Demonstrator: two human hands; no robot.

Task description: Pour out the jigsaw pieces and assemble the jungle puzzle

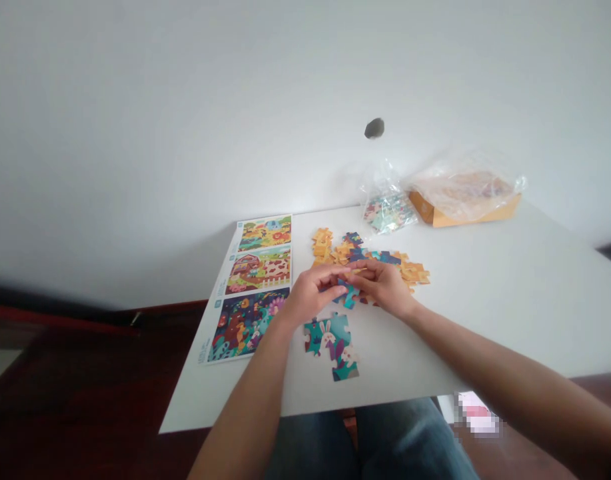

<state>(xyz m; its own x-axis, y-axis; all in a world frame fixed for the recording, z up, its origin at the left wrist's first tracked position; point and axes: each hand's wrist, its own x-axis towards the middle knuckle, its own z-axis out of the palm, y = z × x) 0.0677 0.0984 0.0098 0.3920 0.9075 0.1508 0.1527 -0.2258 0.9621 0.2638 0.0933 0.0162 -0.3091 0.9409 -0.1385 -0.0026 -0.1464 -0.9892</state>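
Observation:
My left hand and my right hand meet at the near side of a loose pile of jigsaw pieces, some face down in yellow, others dark blue. A teal puzzle piece shows between them, with both hands' fingers closed at it; my fingers hide part of it. Below lies a small joined section of puzzle showing a white rabbit on teal. Left of my hands is a printed picture sheet with three scenes stacked one above another.
On the white table, a clear plastic bag of puzzle pieces stands at the back. Beside it, an orange-yellow box is covered with clear plastic. A white wall rises behind. The table's front edge runs above my legs.

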